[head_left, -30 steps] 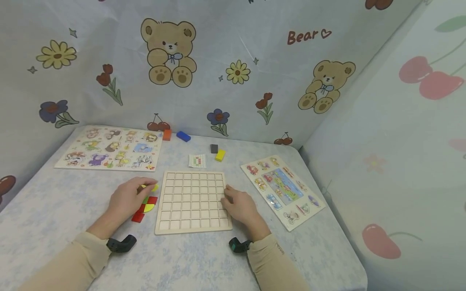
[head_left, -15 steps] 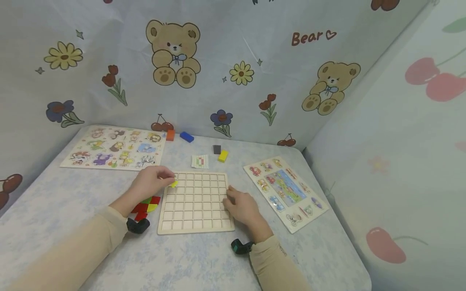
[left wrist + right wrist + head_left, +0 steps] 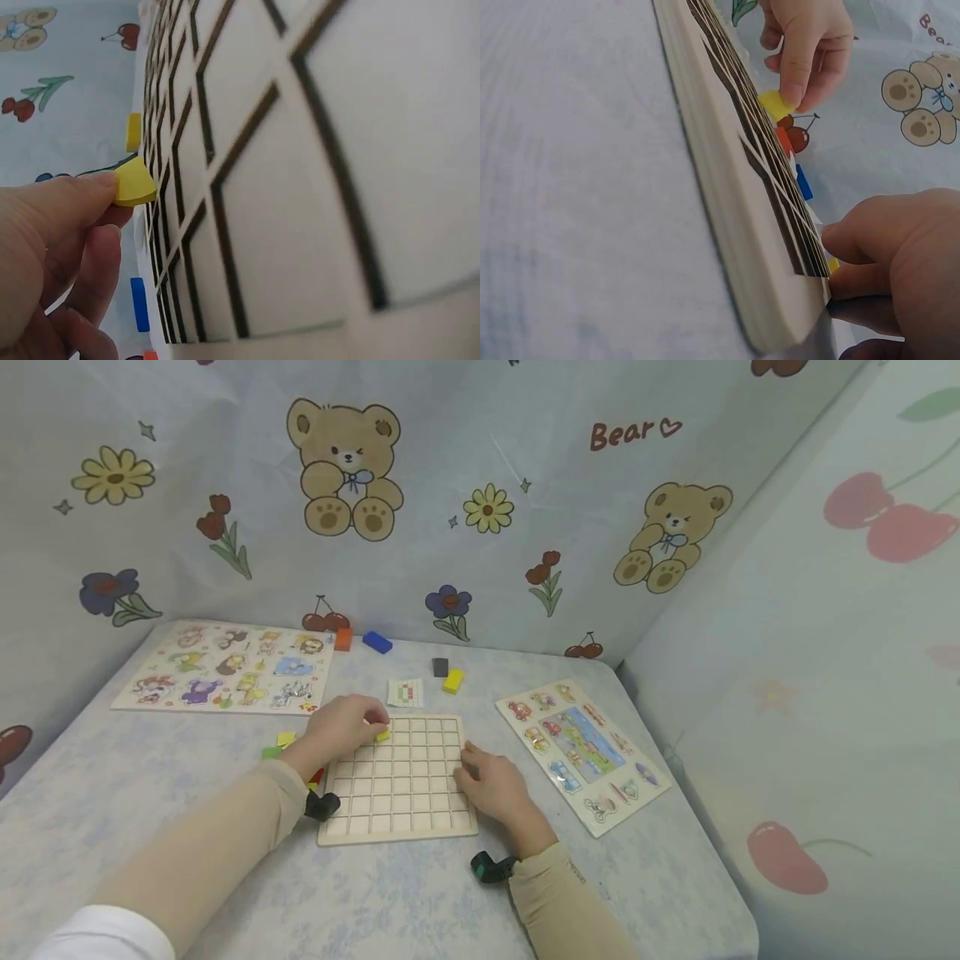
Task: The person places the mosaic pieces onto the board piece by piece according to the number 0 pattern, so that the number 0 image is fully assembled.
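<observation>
A wooden grid board (image 3: 397, 781) (image 3: 300, 187) (image 3: 735, 195) with many square cells lies on the table in front of me. My left hand (image 3: 345, 727) (image 3: 60, 247) (image 3: 802, 45) pinches a small yellow piece (image 3: 382, 735) (image 3: 133, 184) (image 3: 776, 105) over the board's far left corner cells. My right hand (image 3: 491, 785) (image 3: 900, 262) rests with curled fingers against the board's right edge, steadying it. Loose yellow, green and red pieces (image 3: 285, 742) lie left of the board, partly hidden by my left arm.
An animal puzzle board (image 3: 225, 672) lies at the far left, a vehicle puzzle board (image 3: 581, 752) at the right. A pattern card (image 3: 406, 692), grey (image 3: 440, 667), yellow (image 3: 453, 680), blue (image 3: 377, 642) and orange (image 3: 343, 638) blocks sit behind the grid board. Printed cloth walls enclose the table.
My left hand picked a yellow piece from the pile at the left and carried it right and forward to the board's far left corner. The right hand stayed put.
</observation>
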Demonstrator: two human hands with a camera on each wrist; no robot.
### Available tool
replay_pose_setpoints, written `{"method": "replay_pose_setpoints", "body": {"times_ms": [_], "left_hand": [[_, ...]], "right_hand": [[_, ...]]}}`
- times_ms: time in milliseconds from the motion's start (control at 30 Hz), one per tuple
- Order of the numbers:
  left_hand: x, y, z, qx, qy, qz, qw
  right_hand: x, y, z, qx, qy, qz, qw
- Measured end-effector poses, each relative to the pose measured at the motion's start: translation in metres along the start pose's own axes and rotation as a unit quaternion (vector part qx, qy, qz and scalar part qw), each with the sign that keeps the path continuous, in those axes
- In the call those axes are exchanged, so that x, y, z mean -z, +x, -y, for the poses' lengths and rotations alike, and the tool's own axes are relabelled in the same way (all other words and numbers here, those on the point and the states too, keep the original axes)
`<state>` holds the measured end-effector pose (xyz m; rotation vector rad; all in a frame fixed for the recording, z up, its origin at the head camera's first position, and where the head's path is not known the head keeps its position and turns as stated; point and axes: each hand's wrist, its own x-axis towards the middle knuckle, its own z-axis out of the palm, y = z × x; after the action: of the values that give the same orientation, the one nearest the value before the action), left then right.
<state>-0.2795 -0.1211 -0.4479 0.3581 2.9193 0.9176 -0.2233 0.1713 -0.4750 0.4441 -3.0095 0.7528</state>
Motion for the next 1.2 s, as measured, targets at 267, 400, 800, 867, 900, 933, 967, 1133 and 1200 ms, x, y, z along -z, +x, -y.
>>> {"method": "replay_pose_setpoints", "body": {"times_ms": [267,400,800,867,900,933,967,1133,1200], "left_hand": [[-0.006,-0.001,-0.008,-0.014,0.021,0.007,0.9997],[-0.008,-0.001,-0.008,-0.013,0.024,0.002,0.9996],[-0.004,-0.007,-0.004,-0.013,0.044,0.008,0.9989],[0.003,-0.012,-0.003,-0.005,0.034,0.002,0.9994],[0.007,-0.016,-0.002,0.000,0.026,-0.005,0.9997],[0.013,-0.020,0.000,0.008,0.017,-0.015,0.9997],[0.018,-0.025,0.003,0.017,0.008,-0.025,0.9995],[0.045,-0.056,0.029,0.060,-0.025,-0.055,0.9964],[0.052,-0.070,0.038,0.078,-0.027,-0.057,0.9949]], "right_hand": [[-0.002,0.000,-0.002,-0.006,-0.005,0.003,1.000],[-0.001,0.000,-0.001,-0.002,-0.004,0.002,1.000],[0.002,0.000,0.002,0.010,-0.039,-0.003,0.999],[0.002,0.001,0.003,0.017,-0.042,-0.003,0.999],[0.002,0.002,0.003,0.019,-0.043,-0.003,0.999],[0.002,0.002,0.003,0.021,-0.043,-0.002,0.999],[0.002,0.002,0.003,0.021,-0.044,-0.001,0.999],[0.001,0.003,0.001,0.013,-0.054,0.002,0.998],[0.001,0.003,-0.001,0.006,-0.056,-0.002,0.998]]}}
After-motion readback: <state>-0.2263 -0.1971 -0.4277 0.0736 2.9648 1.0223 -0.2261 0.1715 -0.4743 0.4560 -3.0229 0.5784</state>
